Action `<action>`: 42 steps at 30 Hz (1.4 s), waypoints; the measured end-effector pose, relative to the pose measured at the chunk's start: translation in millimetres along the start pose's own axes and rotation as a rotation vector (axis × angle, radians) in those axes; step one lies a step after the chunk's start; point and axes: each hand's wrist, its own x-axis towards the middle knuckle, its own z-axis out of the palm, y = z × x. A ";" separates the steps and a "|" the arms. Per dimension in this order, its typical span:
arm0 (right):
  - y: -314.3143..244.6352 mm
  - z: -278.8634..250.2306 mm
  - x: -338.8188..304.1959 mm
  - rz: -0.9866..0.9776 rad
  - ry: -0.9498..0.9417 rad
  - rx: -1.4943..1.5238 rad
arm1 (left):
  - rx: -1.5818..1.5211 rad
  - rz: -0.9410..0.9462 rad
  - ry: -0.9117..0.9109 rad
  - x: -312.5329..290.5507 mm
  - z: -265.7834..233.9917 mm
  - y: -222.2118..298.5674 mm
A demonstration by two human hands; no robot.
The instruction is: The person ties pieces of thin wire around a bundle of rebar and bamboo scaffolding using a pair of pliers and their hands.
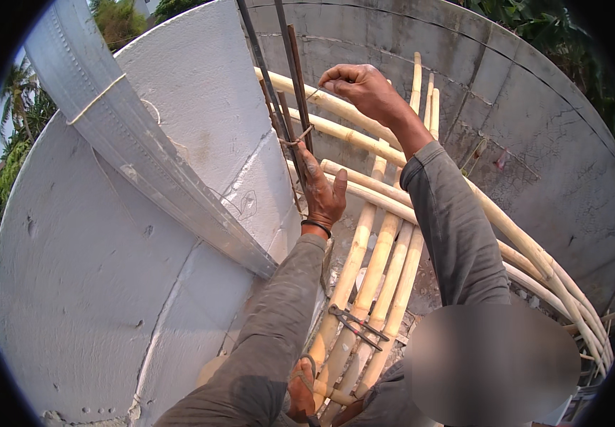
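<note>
Several rods (298,78) against left hand (322,192) | pincers (361,322) atop bamboo (375,270) | slanting metal channel (149,149)

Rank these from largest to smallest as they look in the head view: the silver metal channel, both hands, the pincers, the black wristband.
1. Silver metal channel
2. Left hand and right hand: too alike to rank
3. Pincers
4. Black wristband

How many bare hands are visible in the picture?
2: left hand at the dark bars; right hand raised to their right. The blurred patch may hide more.
</note>
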 end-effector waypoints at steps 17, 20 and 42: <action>-25.4 18.1 51.5 -0.014 -0.483 -0.551 | -0.267 -0.353 0.215 11.1 11.0 38.9; -16.4 19.3 48.9 -0.050 -0.465 -0.348 | -0.231 -0.365 0.241 11.5 13.0 39.8; -21.3 23.4 49.5 -0.184 -0.492 -0.630 | -0.224 -0.336 0.256 8.0 11.6 36.7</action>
